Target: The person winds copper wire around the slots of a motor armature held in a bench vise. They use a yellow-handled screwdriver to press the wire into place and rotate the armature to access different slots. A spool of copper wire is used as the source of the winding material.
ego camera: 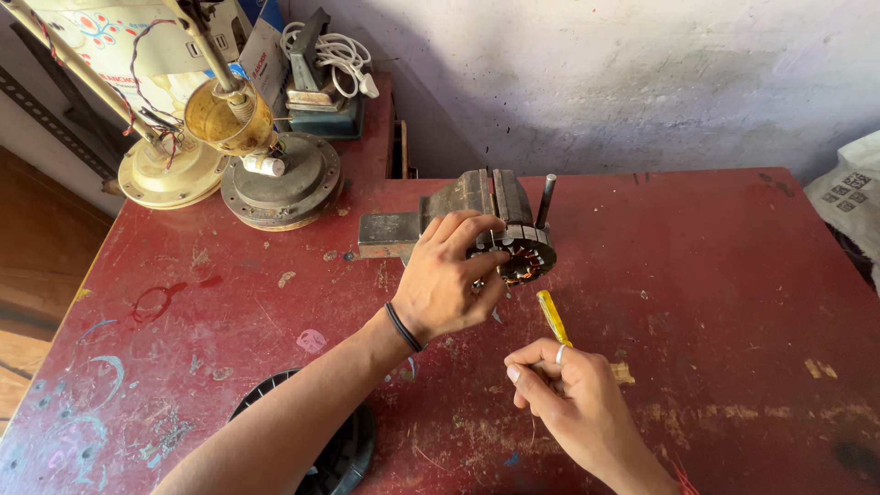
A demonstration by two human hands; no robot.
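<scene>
Two bare hands work at one scarred red table (697, 275), its paint chipped and scratched. The left hand (447, 280), a black band at its wrist, closes its fingers around a single round motor stator (524, 253), ribbed grey steel with copper windings, clamped in one metal bench vise (463, 209) at the table's middle. Nearer, the right hand (570, 390), wearing one ring, pinches a yellow-handled screwdriver (553, 317) just below the stator. At far left stand two domed fan motor housings (280, 183), dull cream and grey metal, beside one coiled white cord (335, 53).
</scene>
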